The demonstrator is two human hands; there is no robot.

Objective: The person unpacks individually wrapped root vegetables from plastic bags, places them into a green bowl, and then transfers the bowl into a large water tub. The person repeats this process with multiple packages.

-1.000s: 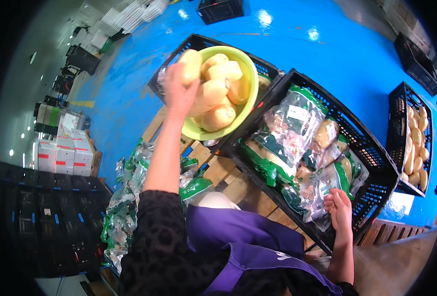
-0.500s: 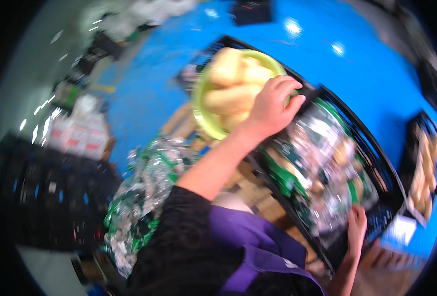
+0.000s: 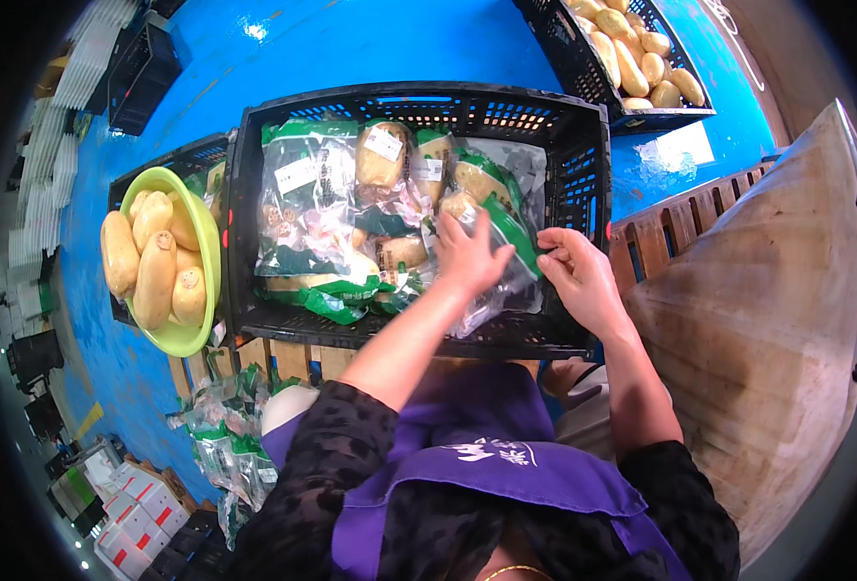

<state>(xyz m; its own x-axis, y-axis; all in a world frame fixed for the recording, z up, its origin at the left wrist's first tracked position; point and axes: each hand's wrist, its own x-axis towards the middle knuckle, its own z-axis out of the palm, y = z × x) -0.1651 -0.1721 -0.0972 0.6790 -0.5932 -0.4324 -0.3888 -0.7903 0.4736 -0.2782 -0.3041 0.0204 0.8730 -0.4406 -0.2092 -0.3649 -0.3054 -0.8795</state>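
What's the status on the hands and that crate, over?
Left hand and right hand both on a clear bag in the black crate. Other packed bags alongside.

The left hand (image 3: 467,254), which a second ago was up at the roots in the green bowl (image 3: 196,334), now lies on a clear bag (image 3: 506,247) in the black crate (image 3: 419,107). The right hand (image 3: 579,276) has risen from the crate's near rim and apparently pinches that bag's edge.
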